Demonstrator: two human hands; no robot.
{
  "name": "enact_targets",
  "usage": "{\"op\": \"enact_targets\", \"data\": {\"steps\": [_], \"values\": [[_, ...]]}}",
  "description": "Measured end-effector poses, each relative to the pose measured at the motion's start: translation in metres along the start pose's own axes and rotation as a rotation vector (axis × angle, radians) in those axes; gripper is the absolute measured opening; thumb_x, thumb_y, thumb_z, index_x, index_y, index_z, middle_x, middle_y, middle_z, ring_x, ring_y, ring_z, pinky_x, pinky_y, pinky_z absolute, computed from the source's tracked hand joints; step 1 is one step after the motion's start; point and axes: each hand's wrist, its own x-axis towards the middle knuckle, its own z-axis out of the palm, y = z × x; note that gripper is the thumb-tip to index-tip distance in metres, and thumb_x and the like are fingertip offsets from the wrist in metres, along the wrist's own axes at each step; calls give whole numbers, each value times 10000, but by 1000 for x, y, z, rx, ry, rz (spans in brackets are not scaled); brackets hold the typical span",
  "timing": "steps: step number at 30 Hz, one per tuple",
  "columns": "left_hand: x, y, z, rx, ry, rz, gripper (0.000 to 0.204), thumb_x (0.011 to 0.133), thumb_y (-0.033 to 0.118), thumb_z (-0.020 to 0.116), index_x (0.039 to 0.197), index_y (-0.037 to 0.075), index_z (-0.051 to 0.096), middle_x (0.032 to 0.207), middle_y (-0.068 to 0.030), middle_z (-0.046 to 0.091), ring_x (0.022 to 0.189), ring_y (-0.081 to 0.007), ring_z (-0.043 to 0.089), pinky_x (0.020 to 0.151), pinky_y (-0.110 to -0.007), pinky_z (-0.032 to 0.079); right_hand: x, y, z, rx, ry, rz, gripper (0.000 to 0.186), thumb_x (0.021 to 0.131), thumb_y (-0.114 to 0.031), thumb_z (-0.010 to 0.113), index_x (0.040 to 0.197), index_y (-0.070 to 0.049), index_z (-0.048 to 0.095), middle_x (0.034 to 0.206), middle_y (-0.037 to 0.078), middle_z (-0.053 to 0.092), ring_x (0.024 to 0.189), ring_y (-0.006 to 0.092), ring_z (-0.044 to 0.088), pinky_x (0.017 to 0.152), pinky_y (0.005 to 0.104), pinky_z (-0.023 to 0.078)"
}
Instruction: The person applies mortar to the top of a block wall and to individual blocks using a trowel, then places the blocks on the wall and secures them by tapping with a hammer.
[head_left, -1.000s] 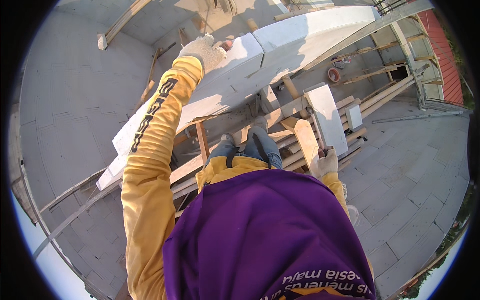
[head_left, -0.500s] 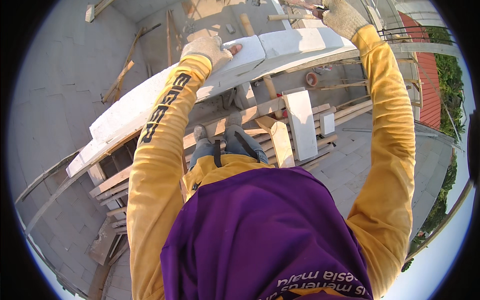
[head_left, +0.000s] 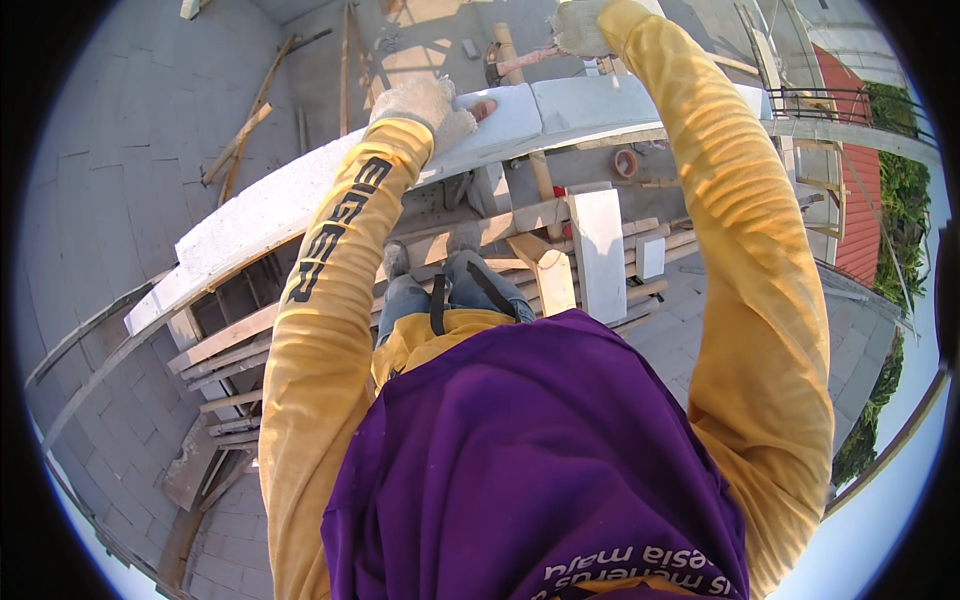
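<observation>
Closest, a purple garment (head_left: 530, 450) with long yellow sleeves. Past it, a gloved left hand (head_left: 425, 105) resting on a white block (head_left: 508, 122) in a curved row – thumb laid along the top, other fingers hidden, cannot tell how wide. Slightly farther, a gloved right hand (head_left: 580, 28), fingers wrapped round a hammer (head_left: 530, 58), with its head just past the row's far edge. Below, a white slab (head_left: 598, 255) across round poles (head_left: 680, 243) – and deeper, a reddish bucket (head_left: 625, 163). Far right, a red ribbed surface (head_left: 850, 225) beside greenery.
</observation>
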Motion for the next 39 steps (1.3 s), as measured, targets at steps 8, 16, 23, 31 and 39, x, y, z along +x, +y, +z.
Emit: {"op": "enact_targets", "data": {"steps": [8, 16, 23, 31, 39], "values": [[-5, -1, -2, 14, 0, 25, 733, 953, 681, 420, 1307, 74, 631, 1268, -183, 667, 1205, -351, 627, 1045, -467, 483, -90, -28, 6, 128, 462, 55, 257, 936, -274, 664, 989, -28, 713, 850, 223, 690, 793, 387, 690, 686, 446, 540], [-2, -1, 8, -35, 65, 29, 588, 1066, 480, 271, 1325, 96, 632, 1285, -167, 663, 1219, -340, 619, 1049, -471, 479, -230, -107, 80, 562, 933, 267, 271, 911, -64, 640, 1158, -6, 547, 865, 185, 663, 736, 395, 688, 634, 438, 555], [-3, -6, 7, -68, 123, 48, 586, 1043, 483, 292, 1281, 104, 671, 1269, -167, 674, 1202, -336, 631, 1046, -461, 478, -234, -134, 131, 338, 351, 337, 259, 851, -90, 646, 1071, 3, 544, 846, 216, 660, 775, 430, 683, 682, 502, 558], [-19, -26, 16, -337, 452, 120, 535, 973, 458, 514, 1251, 22, 649, 1261, -249, 641, 1207, -404, 591, 1039, -458, 468, -233, -137, 128, 289, 416, 290, 203, 905, -131, 636, 1030, 22, 591, 788, 235, 646, 750, 445, 670, 655, 514, 532], [-149, -100, 74, -752, 1564, -321, 655, 884, 177, 723, 1418, -52, 422, 1347, -216, 509, 1227, -338, 531, 1056, -428, 425, -233, -141, 140, 250, 687, 190, 247, 932, -201, 658, 887, 40, 626, 734, 242, 617, 659, 452, 619, 600, 500, 490]]}}
